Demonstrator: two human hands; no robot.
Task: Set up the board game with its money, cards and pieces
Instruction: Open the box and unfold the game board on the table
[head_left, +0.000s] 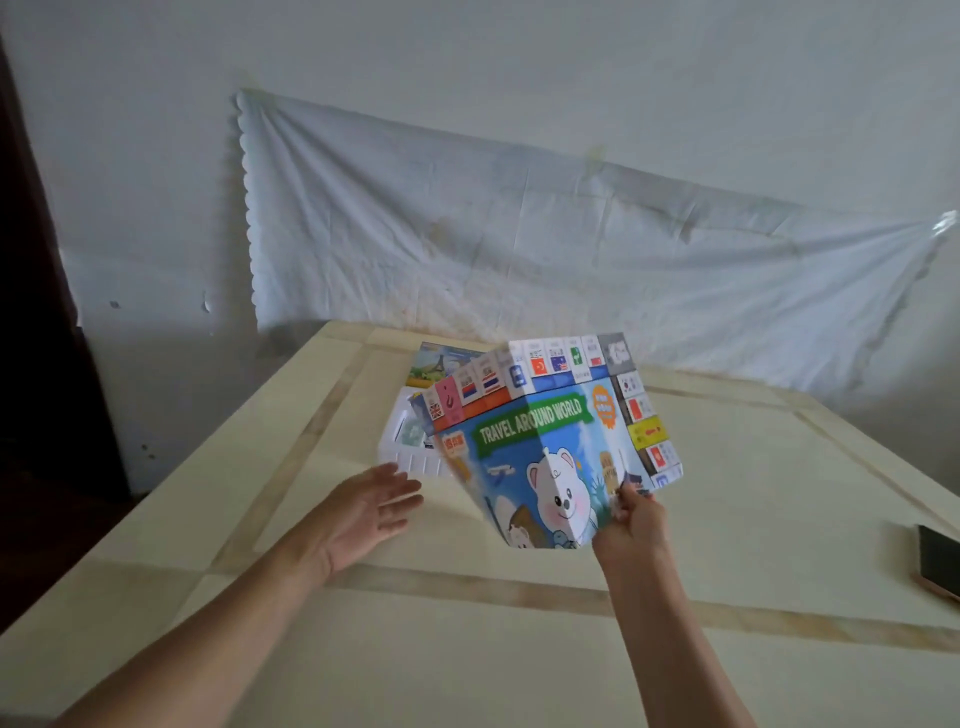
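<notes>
A folded game board (540, 441), blue with a white bear and the words "Travel Around World", is lifted above the table and partly unfolded. My right hand (631, 519) grips its lower right edge. My left hand (371, 512) hovers open to the left of the board, palm up, touching nothing. Behind the board lies a white plastic tray (402, 454) of the game box, mostly hidden. A printed box lid (441, 361) shows beyond it.
The cream table (467, 649) has tan inlaid stripes. A dark phone (940, 564) lies at the right edge. A white cloth (519, 234) hangs on the wall behind. A dark doorway lies to the left.
</notes>
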